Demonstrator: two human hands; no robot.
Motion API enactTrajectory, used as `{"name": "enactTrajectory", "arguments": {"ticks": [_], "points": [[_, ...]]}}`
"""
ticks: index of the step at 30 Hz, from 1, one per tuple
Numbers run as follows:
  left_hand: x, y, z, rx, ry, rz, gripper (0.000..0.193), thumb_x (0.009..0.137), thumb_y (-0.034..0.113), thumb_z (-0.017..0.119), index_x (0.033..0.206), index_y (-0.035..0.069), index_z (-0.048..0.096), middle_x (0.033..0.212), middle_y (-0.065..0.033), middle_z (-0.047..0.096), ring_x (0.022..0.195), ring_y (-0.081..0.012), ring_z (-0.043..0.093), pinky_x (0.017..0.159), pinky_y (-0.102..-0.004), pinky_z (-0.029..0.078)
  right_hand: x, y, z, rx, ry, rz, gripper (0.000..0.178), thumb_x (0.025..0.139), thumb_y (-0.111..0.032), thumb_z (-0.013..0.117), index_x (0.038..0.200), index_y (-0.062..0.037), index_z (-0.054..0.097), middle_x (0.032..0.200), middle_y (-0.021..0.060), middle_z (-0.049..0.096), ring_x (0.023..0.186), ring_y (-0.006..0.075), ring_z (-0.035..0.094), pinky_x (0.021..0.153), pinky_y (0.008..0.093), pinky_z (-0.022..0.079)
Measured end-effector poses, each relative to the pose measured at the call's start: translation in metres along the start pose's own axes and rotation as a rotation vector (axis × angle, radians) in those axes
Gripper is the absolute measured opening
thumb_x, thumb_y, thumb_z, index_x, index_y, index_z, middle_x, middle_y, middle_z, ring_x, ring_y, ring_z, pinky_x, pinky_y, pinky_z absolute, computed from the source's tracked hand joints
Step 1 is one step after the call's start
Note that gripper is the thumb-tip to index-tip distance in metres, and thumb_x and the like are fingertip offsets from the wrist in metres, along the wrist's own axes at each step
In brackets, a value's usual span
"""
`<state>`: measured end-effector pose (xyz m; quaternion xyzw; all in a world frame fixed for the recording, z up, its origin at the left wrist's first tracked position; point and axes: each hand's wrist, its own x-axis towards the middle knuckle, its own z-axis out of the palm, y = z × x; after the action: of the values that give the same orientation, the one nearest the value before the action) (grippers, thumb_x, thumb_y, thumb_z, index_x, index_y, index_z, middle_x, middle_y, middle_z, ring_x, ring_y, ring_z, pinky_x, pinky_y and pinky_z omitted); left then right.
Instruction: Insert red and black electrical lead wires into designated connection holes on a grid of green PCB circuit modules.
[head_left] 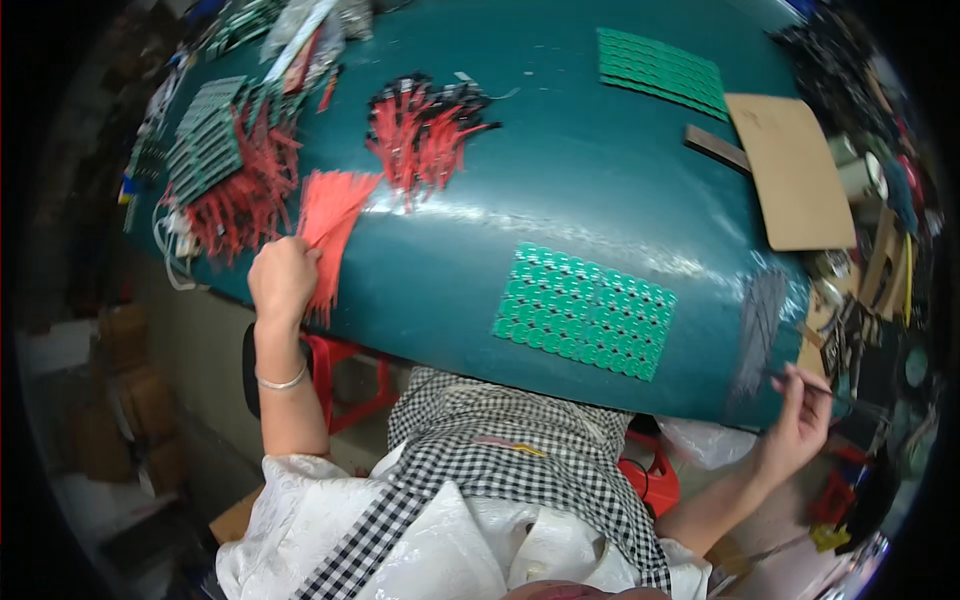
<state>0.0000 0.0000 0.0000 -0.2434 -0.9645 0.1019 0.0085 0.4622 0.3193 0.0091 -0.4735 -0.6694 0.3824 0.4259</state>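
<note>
My left hand (283, 280) is closed, its fingertips pinching at the left edge of a loose bundle of red wires (335, 215) on the green table. Off the table's right front edge, my right hand (800, 420) has thumb and fingers drawn together around something thin and dark that I cannot make out. Just beyond that hand lies a bundle of grey-black wires (760, 325). Between my hands, near the front edge, rests a green panel of small round circuit boards (587, 312).
Red and black wire pieces (420, 135) are heaped beyond the red bundle. Green board strips (207, 145) with red wires pile up at far left. At the back right are another green panel (660, 70), a dark bar (717, 149) and brown cardboard (790, 175). Tools clutter the right edge.
</note>
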Motion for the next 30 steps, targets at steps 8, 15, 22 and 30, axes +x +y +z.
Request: {"name": "enactTrajectory", "arguments": {"ticks": [8,15,22,30], "points": [[-0.001,0.014,-0.013,-0.114,0.01,0.015,0.017,0.082,0.021,0.078,0.085,0.005,0.078,0.084,-0.022,0.071,0.082,-0.0396,0.071,0.075,-0.0475,0.056,-0.005,0.032,0.058,-0.257,-0.089,-0.177,0.006,0.091,0.003,0.068,0.096,0.0067,0.071,0.09,0.0125,0.073,0.081,0.0183,0.07,0.077,0.0283,0.054],[0.002,0.01,0.003,-0.021,0.067,0.045,0.018,0.086,0.021,0.074,0.087,0.003,0.075,0.083,-0.0229,0.07,0.083,-0.0421,0.07,0.074,-0.0497,0.055,-0.004,0.053,0.074,0.157,-0.055,0.047,0.01,0.096,0.0,0.067,0.102,0.007,0.069,0.093,0.0092,0.074,0.081,0.0115,0.069,0.075,0.0249,0.057],[-0.006,0.009,-0.01,-0.243,0.176,0.072,0.017,0.088,0.019,0.073,0.092,0.002,0.074,0.081,-0.0245,0.068,0.077,-0.039,0.069,0.07,-0.0447,0.054,-0.001,0.058,0.076,0.39,-0.016,0.15,0.01,0.096,-0.001,0.067,0.103,0.0061,0.07,0.094,0.0076,0.072,0.078,0.0113,0.069,0.073,0.0243,0.057],[-0.036,0.097,-0.04,-1.422,0.102,0.232,0.011,0.102,0.005,0.06,0.106,-0.002,0.068,0.094,-0.008,0.075,0.063,-0.0049,0.058,0.056,-0.0185,0.044,-0.005,0.062,0.082,0.104,-0.047,0.031,0.009,0.095,0.0,0.069,0.102,0.0052,0.07,0.092,0.0059,0.071,0.077,0.0103,0.067,0.071,0.0235,0.056]]}}
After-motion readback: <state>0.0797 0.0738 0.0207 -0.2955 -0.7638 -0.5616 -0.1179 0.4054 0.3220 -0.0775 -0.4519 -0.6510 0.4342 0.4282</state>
